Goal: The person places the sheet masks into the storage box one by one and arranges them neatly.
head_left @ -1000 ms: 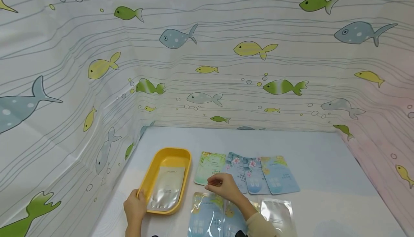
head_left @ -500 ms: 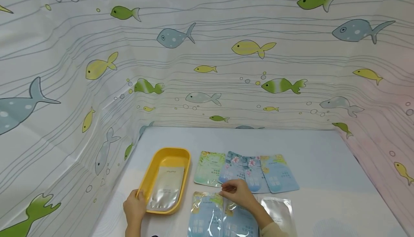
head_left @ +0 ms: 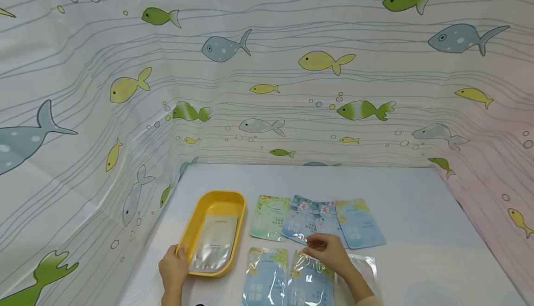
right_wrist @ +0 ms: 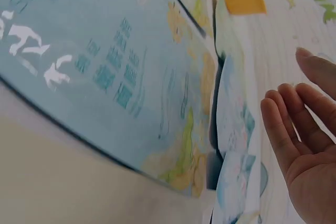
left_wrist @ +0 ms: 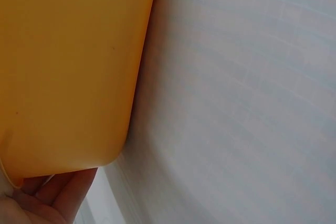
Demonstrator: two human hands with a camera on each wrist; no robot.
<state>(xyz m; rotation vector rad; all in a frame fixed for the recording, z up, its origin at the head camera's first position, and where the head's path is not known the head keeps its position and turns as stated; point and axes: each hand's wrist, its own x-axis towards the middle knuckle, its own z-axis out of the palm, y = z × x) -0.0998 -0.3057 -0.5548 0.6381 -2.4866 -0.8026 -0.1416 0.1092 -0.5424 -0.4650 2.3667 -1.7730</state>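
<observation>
Left hand (head_left: 174, 269) gripping yellow tray (head_left: 221, 205), right hand (head_left: 331, 254) loosely curved, seemingly empty, near blue pouches (head_left: 310, 283)

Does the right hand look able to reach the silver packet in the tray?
Probably yes: the right hand looks empty, the yellow tray is open above, and nothing covers the silver packet.

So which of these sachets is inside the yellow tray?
The silver sachet marked PUPU, lying in the yellow tray. The other silver sachet, partly hidden behind the right forearm, the blue sachets and the green sachet lie outside it.
</observation>
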